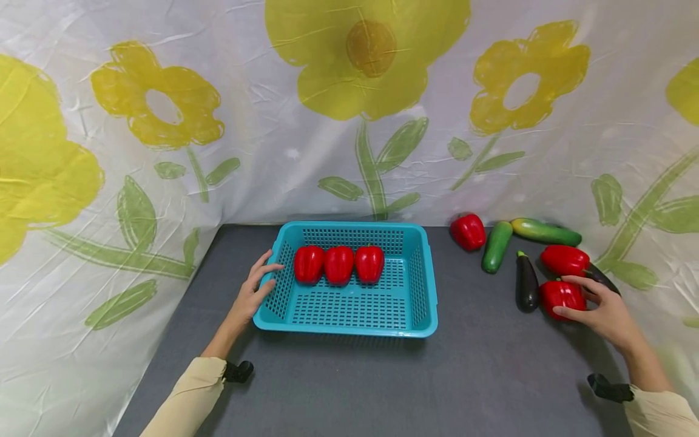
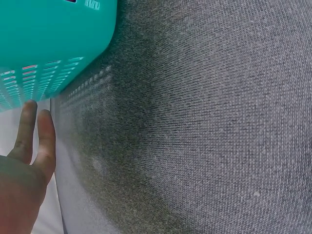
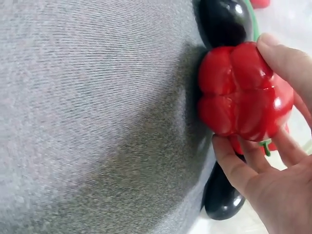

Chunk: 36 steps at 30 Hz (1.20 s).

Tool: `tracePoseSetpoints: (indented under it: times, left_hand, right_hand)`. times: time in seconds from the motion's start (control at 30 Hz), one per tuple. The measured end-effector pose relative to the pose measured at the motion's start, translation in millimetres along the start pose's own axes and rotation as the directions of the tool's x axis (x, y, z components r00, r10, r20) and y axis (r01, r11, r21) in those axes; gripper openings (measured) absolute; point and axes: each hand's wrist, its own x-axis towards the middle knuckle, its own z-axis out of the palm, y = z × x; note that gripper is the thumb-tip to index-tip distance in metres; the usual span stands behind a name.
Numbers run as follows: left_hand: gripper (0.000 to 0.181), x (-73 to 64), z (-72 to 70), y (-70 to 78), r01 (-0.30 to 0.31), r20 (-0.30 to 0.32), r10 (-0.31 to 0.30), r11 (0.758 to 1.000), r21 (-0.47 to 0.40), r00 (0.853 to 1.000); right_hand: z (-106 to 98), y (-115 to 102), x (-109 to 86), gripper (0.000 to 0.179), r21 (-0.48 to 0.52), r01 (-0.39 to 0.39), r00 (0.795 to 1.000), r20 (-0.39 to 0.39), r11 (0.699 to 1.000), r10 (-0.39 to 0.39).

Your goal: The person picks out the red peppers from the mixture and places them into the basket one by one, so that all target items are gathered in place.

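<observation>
At the right of the head view, my right hand grips a red bell pepper between thumb and fingers. The right wrist view shows the same bell pepper with its lobed bottom facing the camera and fingers around its side. My left hand rests at the left rim of a blue perforated basket, fingers spread and fairly straight. Inside the basket, three red bell peppers sit in a row toward the back.
Around the held pepper lie an eggplant, another red bell pepper and a second eggplant. Farther back are a green cucumber, a yellow-green one and a red bell pepper. A flowered curtain borders the grey table.
</observation>
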Motion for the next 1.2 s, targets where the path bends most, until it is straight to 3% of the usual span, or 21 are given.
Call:
tracePoseSetpoints:
  times: [0.43,0.7,0.93,1.2]
  left_hand:
    - [0.033,-0.4,-1.3,0.3,-0.001,-0.001,0.001,1.000,-0.016,1.000]
    - [0.032,-2.1,0.7,0.1,0.001,0.001,-0.001,1.000,-0.006,1.000]
    - [0.031,1.7,0.1,0.4,-0.013,-0.003,0.013,1.000,-0.004,1.000]
    - [0.033,1.8,-0.7,0.1,-0.003,-0.002,0.003,1.000,-0.005,1.000]
  right_hand:
    - [3.9,-4.5,1.4,0.075,0.054,-0.072,0.994,0.084,0.996,0.067]
    - [2.1,-0.2,-4.0,0.070,0.030,-0.004,1.000,0.008,1.000,0.003]
    - [-2.4,-6.7,-5.1,0.070,0.141,0.045,0.998,-0.049,0.989,-0.038]
    - [-3.3,-32.6,1.0,0.070,0.241,-0.039,0.999,0.005,0.970,0.039]
